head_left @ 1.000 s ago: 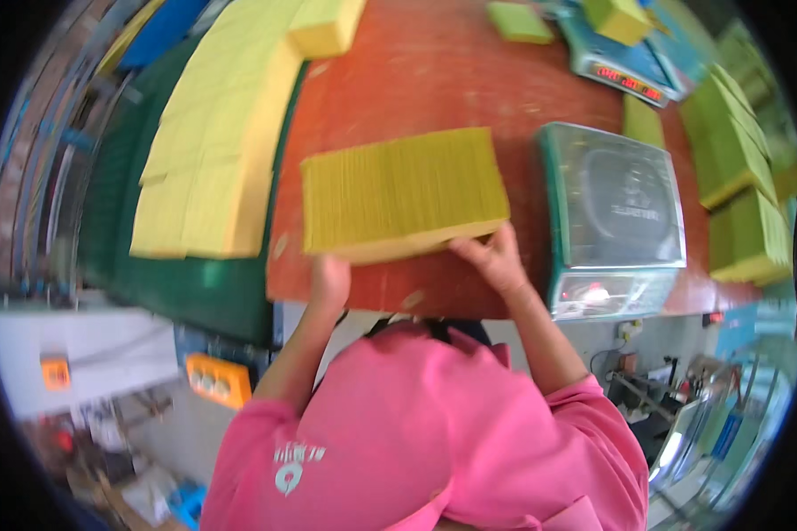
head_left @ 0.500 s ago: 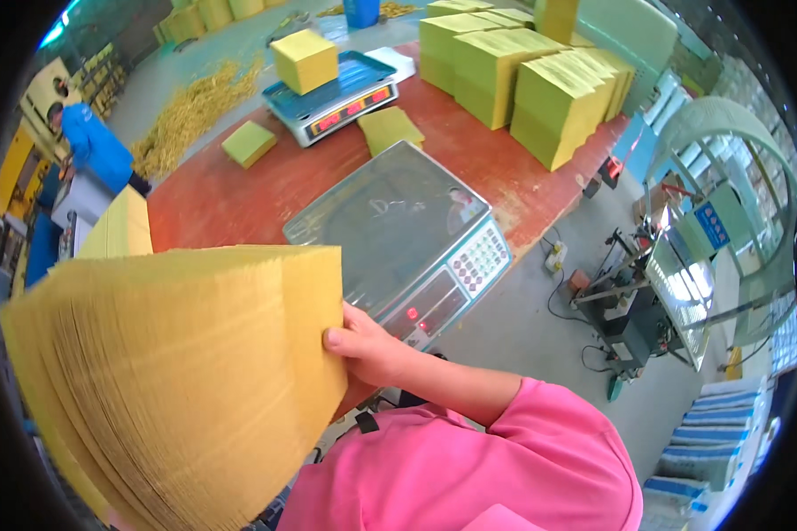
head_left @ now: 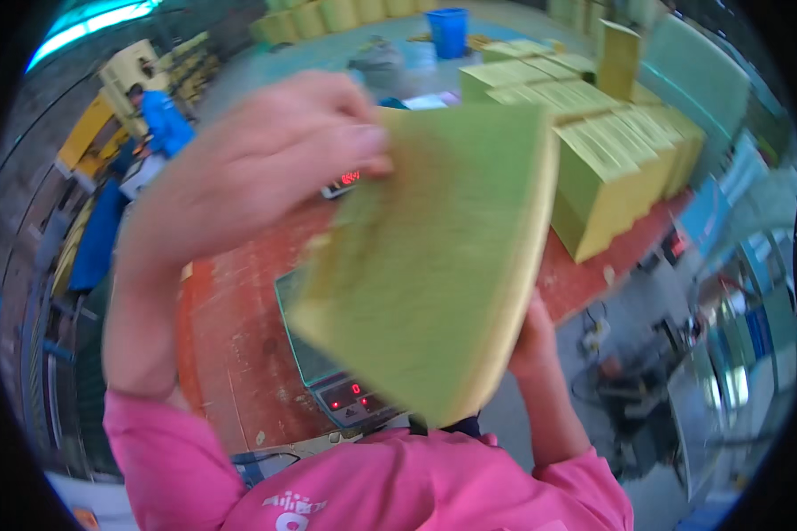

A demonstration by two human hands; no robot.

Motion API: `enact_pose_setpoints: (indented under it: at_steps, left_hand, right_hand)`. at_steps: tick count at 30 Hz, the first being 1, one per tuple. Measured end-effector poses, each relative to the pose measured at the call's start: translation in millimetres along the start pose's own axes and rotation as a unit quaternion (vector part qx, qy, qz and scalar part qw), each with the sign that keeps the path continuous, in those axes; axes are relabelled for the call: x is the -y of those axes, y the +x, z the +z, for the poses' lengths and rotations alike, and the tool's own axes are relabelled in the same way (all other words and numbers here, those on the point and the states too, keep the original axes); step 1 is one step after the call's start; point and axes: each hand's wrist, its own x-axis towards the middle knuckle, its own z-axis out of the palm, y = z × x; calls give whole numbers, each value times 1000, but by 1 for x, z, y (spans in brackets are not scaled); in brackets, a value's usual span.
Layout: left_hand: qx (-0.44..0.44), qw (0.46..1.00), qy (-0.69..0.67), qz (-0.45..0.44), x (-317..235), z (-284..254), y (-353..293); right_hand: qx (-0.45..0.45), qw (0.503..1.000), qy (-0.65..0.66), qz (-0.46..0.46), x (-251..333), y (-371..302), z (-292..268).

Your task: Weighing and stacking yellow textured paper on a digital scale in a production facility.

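A thick stack of yellow-green paper [head_left: 443, 265] is held up in front of me, tilted, its broad face toward me and slightly blurred. My left hand [head_left: 301, 133] is closed at the stack's upper left edge, fingers curled and thumb along it. Low on the right edge, my right hand [head_left: 530, 336] grips the stack, its fingers mostly hidden behind the paper. Beneath the stack lies a flat weighing scale [head_left: 350, 400] with red lit digits. Most of its pan is covered from sight.
On the red table [head_left: 230, 354], several tall yellow paper stacks [head_left: 607, 186] stand at the far right. Part of a second scale's red display [head_left: 344, 181] shows behind my left hand. A blue bin [head_left: 447, 34] stands beyond; a person in blue [head_left: 164, 124] is at far left.
The paper stack has moved from the lower left to the middle, raised and turned face toward me. My left hand has come into view at its upper edge. The view has shifted left.
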Motion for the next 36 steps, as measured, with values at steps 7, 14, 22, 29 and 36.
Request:
enact_pose_setpoints:
  at_steps: [7, 14, 22, 29, 36]
  left_hand:
    - [-84, 930, -357, -21, 18, 76, 91]
    - [-147, 914, -356, -129, 62, 142, 123]
    - [-267, 937, -173, -142, 147, 216, 124]
    - [-311, 915, -182, -181, 222, 250, 129]
    - [-298, 926, -131, -190, 221, 249, 169]
  right_hand:
    - [24, 999, 41, 28, 80, 57, -66]
    - [-2, 995, 51, 89, 80, 114, -137]
    - [-43, 974, 73, 209, 49, 201, -172]
    - [-75, 973, -19, 216, 46, 265, -181]
    - [-66, 940, -330, -63, 41, 261, -197]
